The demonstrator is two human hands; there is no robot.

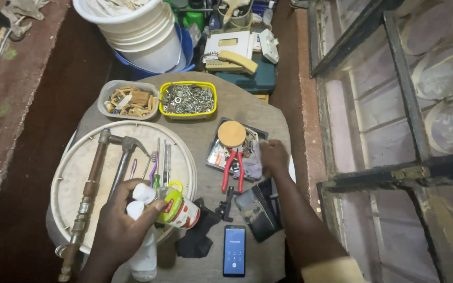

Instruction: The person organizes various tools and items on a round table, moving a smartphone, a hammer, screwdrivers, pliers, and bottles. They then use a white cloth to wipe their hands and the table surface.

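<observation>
Your right hand (272, 157) rests at the edge of a small dark tray (216, 154), its fingers curled onto a pale cloth (252, 165); whether they pinch the cloth or only lie on it, you cannot tell from this angle. Your left hand (124, 222) is clamped around a small bottle (176, 207), thumb over its white cap. A second white bottle (143, 246) sits under the same hand, and most of it is hidden by your palm and wrist.

The held bottle lies tilted over the rim of the round tray (66, 173), with a label in green, red and white; the print is too small to make out. The phone (235, 250) lies face up near the table's front edge, its screen lit blue. Red-handled pliers (234, 170) lie just beside a round wooden lid (232, 133). A yellow tub (188, 98) holds nuts and washers, and a clear tub (128, 99) beside it holds wooden bits.

The round table (237, 105) has a worn grey top. The long pipe (87, 196) on the round tray runs out of the picture at the bottom. A white bucket (148, 36) behind the table is cut off at the top edge. A metal window grille (394, 131) fills the right side, over a dark reddish floor (64, 78).
</observation>
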